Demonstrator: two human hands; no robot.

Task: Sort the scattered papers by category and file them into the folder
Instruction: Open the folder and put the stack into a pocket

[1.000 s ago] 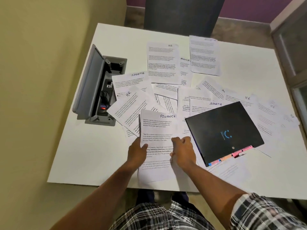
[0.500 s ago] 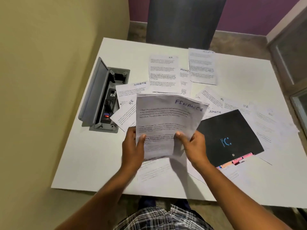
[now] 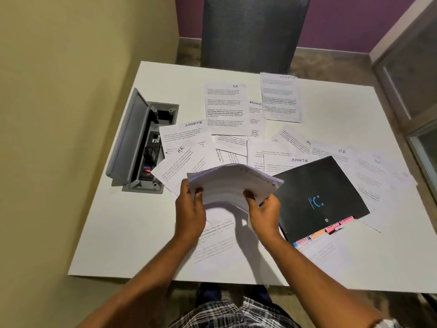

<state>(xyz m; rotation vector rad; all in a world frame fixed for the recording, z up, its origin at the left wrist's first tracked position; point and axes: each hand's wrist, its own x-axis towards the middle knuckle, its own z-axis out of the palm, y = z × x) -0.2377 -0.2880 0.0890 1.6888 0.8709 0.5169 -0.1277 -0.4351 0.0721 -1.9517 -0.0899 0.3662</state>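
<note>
I hold a sheet headed FINANCE above the table's near middle, tilted almost flat and bowed. My left hand grips its lower left edge and my right hand grips its lower right edge. A closed black folder with coloured tabs along its near edge lies just right of my right hand. Several printed sheets lie scattered on the white table, among them ones headed SPORTS and HR. Another sheet lies flat under my hands.
An open grey cable box is set into the table at the left, lid raised. A dark chair back stands at the far edge. A yellow wall runs along the left, a glass door at the right.
I lifted the FINANCE sheet off the table with both hands, held it up facing me, and have now tipped its top edge away until it lies nearly flat.
</note>
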